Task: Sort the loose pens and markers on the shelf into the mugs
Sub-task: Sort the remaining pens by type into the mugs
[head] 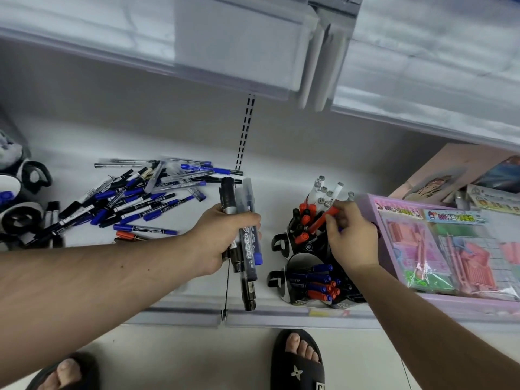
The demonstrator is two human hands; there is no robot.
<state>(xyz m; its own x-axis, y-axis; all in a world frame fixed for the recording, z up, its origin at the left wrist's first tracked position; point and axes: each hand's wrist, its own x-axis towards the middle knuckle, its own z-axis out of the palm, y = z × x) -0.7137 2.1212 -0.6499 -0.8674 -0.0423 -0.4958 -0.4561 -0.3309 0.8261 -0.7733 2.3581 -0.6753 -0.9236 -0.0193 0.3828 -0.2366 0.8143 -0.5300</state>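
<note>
My left hand (222, 237) grips a bundle of board markers (244, 229), black and blue, held upright over the shelf front. My right hand (351, 235) pinches a red marker (323, 218) above a black mug (292, 243) that holds red and black markers. Behind it stand grey-capped white markers (323, 192). A nearer black-and-white mug (284, 280) holds blue and red pens. A loose pile of blue and black pens (135, 198) lies on the white shelf (275, 175) at the left.
More black-and-white mugs (22, 204) stand at the far left edge. A pink boxed toy set (444, 246) lies right of the mugs, touching my right hand's side. An upper shelf (225, 52) overhangs. My sandalled feet are on the floor below.
</note>
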